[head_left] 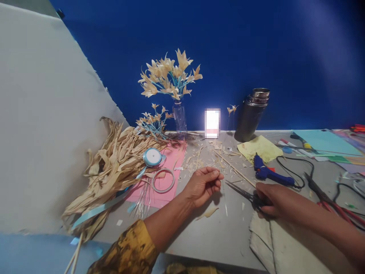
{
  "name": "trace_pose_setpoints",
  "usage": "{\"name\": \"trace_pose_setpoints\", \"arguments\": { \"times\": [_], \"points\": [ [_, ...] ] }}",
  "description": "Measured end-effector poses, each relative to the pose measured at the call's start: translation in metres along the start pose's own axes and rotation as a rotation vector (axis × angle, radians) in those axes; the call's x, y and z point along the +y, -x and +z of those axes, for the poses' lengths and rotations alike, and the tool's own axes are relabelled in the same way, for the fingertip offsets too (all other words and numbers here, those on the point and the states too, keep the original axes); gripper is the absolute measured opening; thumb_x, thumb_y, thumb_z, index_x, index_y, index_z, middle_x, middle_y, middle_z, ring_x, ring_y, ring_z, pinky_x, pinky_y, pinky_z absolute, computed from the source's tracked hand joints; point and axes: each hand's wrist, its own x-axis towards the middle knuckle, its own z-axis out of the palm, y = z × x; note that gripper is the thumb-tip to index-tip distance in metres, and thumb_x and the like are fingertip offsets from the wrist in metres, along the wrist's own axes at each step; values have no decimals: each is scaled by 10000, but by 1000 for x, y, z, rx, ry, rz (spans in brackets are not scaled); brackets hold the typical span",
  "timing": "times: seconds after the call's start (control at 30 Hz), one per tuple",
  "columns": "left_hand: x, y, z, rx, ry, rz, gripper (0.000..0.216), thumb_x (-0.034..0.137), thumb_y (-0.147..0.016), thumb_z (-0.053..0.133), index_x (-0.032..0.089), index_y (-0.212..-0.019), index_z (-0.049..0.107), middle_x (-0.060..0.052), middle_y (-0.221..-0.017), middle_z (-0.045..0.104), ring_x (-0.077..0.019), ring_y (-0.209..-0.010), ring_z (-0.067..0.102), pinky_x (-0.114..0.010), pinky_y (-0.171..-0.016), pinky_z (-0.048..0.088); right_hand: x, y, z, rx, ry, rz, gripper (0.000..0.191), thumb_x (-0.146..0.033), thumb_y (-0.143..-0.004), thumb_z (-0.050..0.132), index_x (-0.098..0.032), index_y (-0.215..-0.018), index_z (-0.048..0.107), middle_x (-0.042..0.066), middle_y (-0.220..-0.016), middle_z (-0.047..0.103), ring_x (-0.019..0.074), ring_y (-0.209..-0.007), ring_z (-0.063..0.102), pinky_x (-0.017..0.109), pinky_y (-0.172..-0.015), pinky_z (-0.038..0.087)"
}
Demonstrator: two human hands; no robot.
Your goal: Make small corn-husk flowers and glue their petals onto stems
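Note:
My left hand [205,186] is closed in a pinch above the middle of the table. A thin, pale wire [226,207] appears to run down from its fingertips, though the grip itself is hard to make out. To its right, my right hand [270,199] is wrapped round a pair of dark scissors [242,192]. The blades point left towards my left hand and do not touch it. Scraps of dry husk [208,214] lie below and beyond my hands. A long thin stick [235,168] stretches from beyond the scissors back to my right hand.
Left are dried husks [114,175], a blue ribbon spool [153,156], a tape ring [164,180], silver wires [144,198] and pink paper [173,156]. Husk flowers [168,72] stand in a bottle [179,118]. Right are a flask [252,114], blue glue gun [270,172] and red-handled scissors [327,199].

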Motion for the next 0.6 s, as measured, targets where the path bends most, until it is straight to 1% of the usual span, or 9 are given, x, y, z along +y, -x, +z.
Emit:
{"name": "trace_pose_setpoints", "arguments": {
  "times": [0.07, 0.13, 0.17, 0.2, 0.27, 0.37, 0.47, 0.53, 0.6],
  "points": [
    [-1, -1, -1, 7, 8, -1, 194, 143, -713, 832, 114, -781, 653, -48, -712, 694, -83, -534, 595, -174, -473, 463, 0, 1, -6, -31, -11, -3, 158, -127, -686, 649, -222, -743, 536, -4, -715, 656, 187, -643, 577, 272, -575, 335],
    [-3, -2, -2, 3, 21, 12, 222, 165, -701, 849, 118, -759, 640, -40, -703, 686, -79, -528, 584, -175, -477, 468, -6, 2, -13, -14, -31, -21, 94, -159, -719, 641, -220, -761, 582, 4, -741, 670, 190, -661, 585, 278, -595, 364],
    [-4, -2, -2, -4, 24, 20, 237, 180, -694, 858, 120, -749, 635, -35, -696, 680, -77, -525, 577, -177, -481, 470, -13, 2, -16, 35, -57, -38, 45, -187, -761, 623, -219, -788, 607, 13, -771, 685, 192, -684, 599, 284, -620, 389],
    [-6, -2, -2, -12, 25, 28, 252, 195, -688, 866, 120, -740, 631, -31, -691, 675, -75, -522, 571, -178, -484, 470, -21, 0, -19, 111, -96, -55, 45, -222, -814, 593, -220, -832, 634, 25, -817, 701, 194, -717, 616, 292, -656, 415],
    [-9, -1, -1, -34, 20, 34, 278, 220, -678, 878, 121, -727, 623, -25, -685, 666, -69, -516, 557, -178, -488, 465, -44, -7, -23, 288, -203, -74, 166, -324, -892, 551, -217, -948, 666, 47, -893, 720, 193, -742, 629, 301, -690, 449],
    [-12, 1, 0, -67, 17, 16, 305, 246, -672, 890, 123, -749, 621, -18, -695, 659, -62, -527, 549, -172, -501, 453, -77, -25, -24, 387, -407, -81, 283, -390, -878, 592, -213, -1086, 667, 43, -945, 726, 159, -660, 605, 274, -614, 459],
    [-13, 3, 1, -83, 18, -8, 347, 281, -655, 906, 126, -769, 617, -8, -704, 644, -60, -535, 540, -176, -507, 439, -93, -40, -20, 429, -446, -141, 203, -361, -900, 580, -209, -963, 699, 20, -826, 716, 158, -660, 603, 269, -624, 455],
    [-13, 3, 1, -76, 2, -14, 372, 307, -639, 911, 133, -775, 610, -3, -708, 636, -63, -534, 530, -186, -507, 428, -94, -45, -17, 453, -381, -194, 191, -321, -929, 552, -208, -862, 690, 15, -769, 698, 166, -685, 611, 279, -663, 454],
    [-13, 3, 1, -57, -63, -4, 371, 327, -637, 897, 145, -781, 608, -6, -709, 636, -73, -530, 525, -200, -502, 405, -90, -46, -15, 465, -286, -221, 210, -294, -959, 518, -209, -838, 666, 22, -783, 692, 173, -713, 621, 287, -683, 451]
  ]
}}
